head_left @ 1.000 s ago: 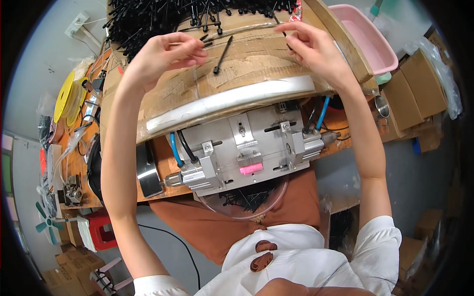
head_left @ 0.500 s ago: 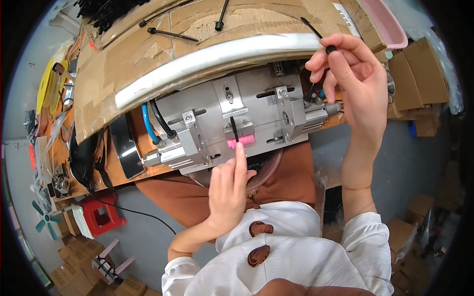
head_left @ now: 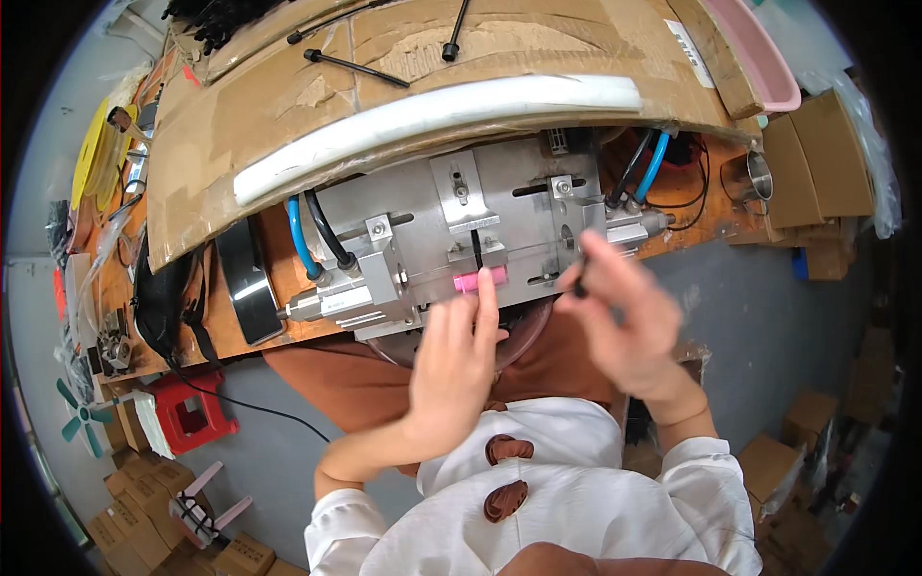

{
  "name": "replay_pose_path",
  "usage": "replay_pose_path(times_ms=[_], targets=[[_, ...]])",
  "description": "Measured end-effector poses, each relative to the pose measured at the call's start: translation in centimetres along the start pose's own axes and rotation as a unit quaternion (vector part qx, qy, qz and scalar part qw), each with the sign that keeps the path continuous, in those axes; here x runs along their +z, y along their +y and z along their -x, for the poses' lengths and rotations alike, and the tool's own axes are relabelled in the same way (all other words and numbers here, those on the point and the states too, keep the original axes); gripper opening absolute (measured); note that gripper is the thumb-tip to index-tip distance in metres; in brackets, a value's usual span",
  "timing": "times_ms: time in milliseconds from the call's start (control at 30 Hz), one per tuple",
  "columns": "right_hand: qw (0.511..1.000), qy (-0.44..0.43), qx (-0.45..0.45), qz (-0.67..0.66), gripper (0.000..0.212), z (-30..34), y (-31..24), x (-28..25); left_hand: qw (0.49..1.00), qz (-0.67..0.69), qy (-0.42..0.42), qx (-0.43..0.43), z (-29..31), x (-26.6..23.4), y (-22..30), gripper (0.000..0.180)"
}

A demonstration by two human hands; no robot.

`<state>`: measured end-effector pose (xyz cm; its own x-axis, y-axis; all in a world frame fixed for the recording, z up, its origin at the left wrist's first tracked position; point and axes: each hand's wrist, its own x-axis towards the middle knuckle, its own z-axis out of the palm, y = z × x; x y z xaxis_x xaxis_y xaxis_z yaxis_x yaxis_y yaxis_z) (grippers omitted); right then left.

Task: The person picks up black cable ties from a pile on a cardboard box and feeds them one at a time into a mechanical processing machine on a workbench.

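A metal fixture (head_left: pixel 523 226) with a clamp block on either side lies in front of me. Across its middle sits a slim black rod (head_left: pixel 476 250), its near end by a pink block (head_left: pixel 471 280). My left hand (head_left: pixel 449 370) rests its outstretched index fingertip on the pink block at the rod's near end, the other fingers loosely curled, gripping nothing. Smeared by motion, my right hand (head_left: pixel 624 322) is just right of the fixture's middle. A black rod with a thicker head (head_left: pixel 580 278) is pinched in its fingertips, mostly hidden by the fingers.
Cardboard (head_left: pixel 403 48) with a white padded strip (head_left: pixel 437 130) overhangs the fixture's far side, several black rods on top. Blue hoses (head_left: pixel 302 240) join the clamps. A phone (head_left: pixel 252 288) lies left, a metal cup (head_left: pixel 746 177) right. Under the fixture shows a bowl's rim (head_left: pixel 526 338).
My right hand has come down and left from the cardboard's right end to the fixture, still pinching its rod. The left index finger stays at the pink block. The view has shifted slightly.
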<state>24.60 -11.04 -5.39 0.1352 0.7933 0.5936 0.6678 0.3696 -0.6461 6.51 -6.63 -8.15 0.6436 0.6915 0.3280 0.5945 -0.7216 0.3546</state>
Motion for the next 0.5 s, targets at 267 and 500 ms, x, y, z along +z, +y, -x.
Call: replay_pose_path(times_ms=[267,500], targets=[[0.988,-0.137,-0.014,0.072,0.067,4.5,0.2,5.2,0.977,-0.056,0.097,0.182,-17.7,-9.6,-15.8,0.020],[0.981,-0.179,0.020,0.074,0.061,3.5,0.0,4.8,0.985,0.037,-0.052,0.158,-16.3,-11.0,-13.9,0.028]])
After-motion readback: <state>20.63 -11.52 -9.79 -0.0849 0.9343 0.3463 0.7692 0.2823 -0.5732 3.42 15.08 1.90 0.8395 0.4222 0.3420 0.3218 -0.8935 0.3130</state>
